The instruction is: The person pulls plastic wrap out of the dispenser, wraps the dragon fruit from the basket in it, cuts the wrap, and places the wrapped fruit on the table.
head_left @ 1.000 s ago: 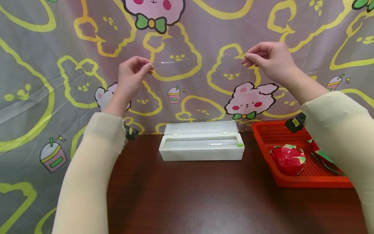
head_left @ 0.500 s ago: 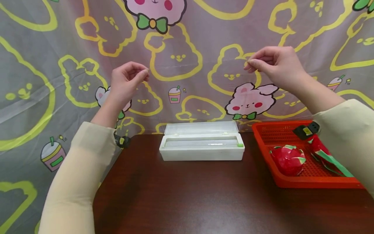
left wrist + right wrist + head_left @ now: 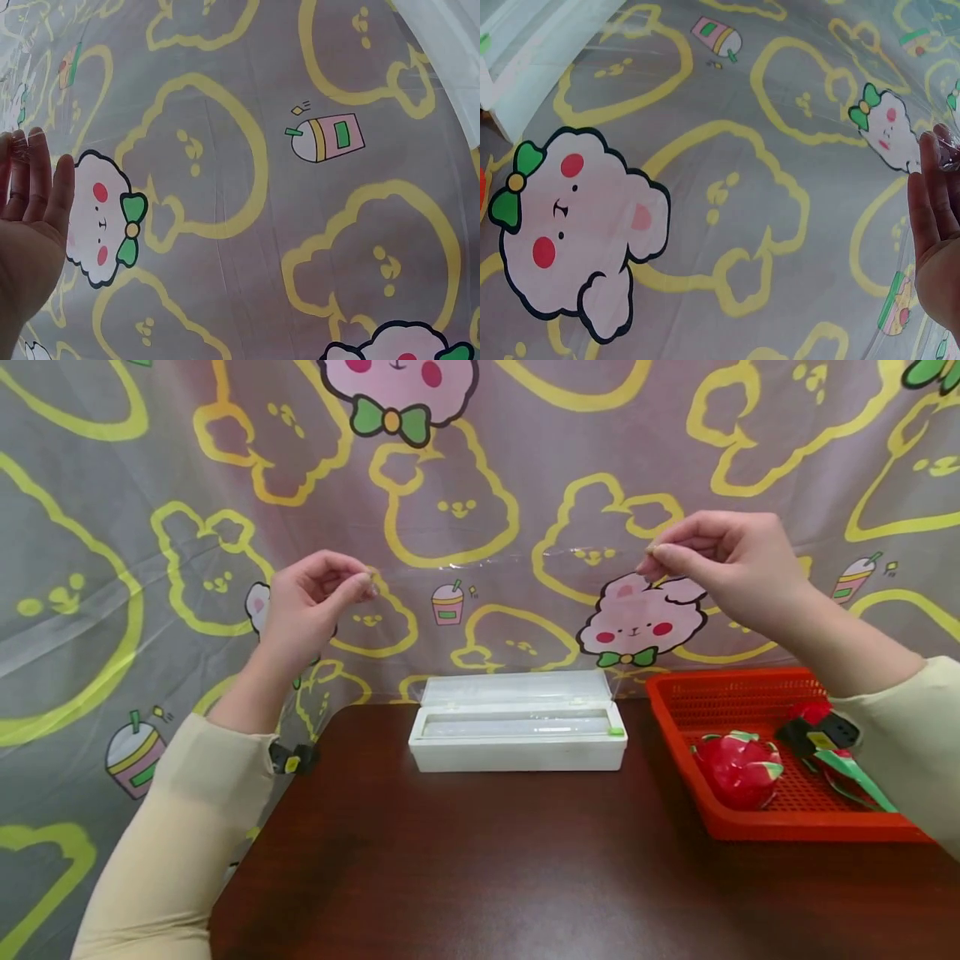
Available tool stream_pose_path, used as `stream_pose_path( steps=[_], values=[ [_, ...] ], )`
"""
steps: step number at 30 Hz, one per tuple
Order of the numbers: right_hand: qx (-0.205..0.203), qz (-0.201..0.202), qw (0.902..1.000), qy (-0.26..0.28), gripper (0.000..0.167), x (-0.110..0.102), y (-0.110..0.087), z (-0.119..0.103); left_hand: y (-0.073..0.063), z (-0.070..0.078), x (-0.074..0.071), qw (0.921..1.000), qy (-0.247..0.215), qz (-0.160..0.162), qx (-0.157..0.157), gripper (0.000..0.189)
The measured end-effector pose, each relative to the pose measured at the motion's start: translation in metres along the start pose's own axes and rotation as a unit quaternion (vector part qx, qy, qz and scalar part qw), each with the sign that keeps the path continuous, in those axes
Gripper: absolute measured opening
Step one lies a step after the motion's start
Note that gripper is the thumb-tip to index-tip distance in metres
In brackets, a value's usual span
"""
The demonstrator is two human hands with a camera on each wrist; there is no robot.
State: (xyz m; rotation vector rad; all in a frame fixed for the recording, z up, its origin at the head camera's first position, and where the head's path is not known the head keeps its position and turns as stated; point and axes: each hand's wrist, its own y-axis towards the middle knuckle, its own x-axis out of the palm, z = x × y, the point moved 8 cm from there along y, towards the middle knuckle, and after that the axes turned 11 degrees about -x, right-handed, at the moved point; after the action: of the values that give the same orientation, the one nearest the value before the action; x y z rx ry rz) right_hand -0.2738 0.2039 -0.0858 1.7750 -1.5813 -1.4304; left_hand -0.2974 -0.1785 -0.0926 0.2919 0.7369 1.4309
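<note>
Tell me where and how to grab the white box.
Grip the white box by its two short ends, probably from left and right: it is long and low, with the open lid rising at the back. The red basket stands near the right end.

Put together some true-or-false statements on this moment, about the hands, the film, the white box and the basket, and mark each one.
1. The left hand and right hand hold clear film stretched between them. True.
2. The lid of the white box is closed. False: it is open, tilted up at the back of the box.
3. The red basket stands to the right of the white box. True.
4. The left hand rests flat on the table. False: it is up in the air, above the table's surface.
5. A red fruit with green tips lies in the basket. True.
</note>
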Motion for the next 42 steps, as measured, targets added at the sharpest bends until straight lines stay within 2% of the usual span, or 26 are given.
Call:
stream_pose_path(
  steps=[4,12,20,26,29,35,42],
  values=[
    [-0.012,0.001,0.9998,0.017,0.009,0.001,-0.009,-0.005,-0.010,-0.003,0.001,1.0000,0.004,-0.002,0.001,0.016],
    [-0.033,-0.001,0.9994,0.001,0.010,0.005,-0.031,-0.013,-0.036,-0.011,0.001,0.9999,0.007,-0.003,-0.010,0.011],
    [-0.020,-0.010,0.9995,0.021,0.014,0.012,-0.053,-0.019,-0.060,-0.013,0.002,0.9996,0.003,-0.011,-0.024,0.009],
    [-0.010,-0.039,0.9990,0.020,0.019,0.021,-0.070,-0.020,-0.075,-0.019,0.003,0.9990,-0.013,-0.019,-0.038,0.007],
    [-0.008,-0.054,0.9984,0.017,0.019,0.026,-0.078,-0.019,-0.082,-0.022,0.006,0.9988,-0.005,-0.019,-0.046,0.006],
    [-0.004,-0.066,0.9970,0.039,0.023,0.035,-0.094,-0.011,-0.094,-0.032,0.012,0.9978,0.039,-0.021,-0.050,0.007],
    [0.013,-0.079,0.9936,0.079,0.025,0.052,-0.117,-0.002,-0.115,-0.057,0.023,0.9936,0.039,-0.060,-0.088,0.007]
  ],
)
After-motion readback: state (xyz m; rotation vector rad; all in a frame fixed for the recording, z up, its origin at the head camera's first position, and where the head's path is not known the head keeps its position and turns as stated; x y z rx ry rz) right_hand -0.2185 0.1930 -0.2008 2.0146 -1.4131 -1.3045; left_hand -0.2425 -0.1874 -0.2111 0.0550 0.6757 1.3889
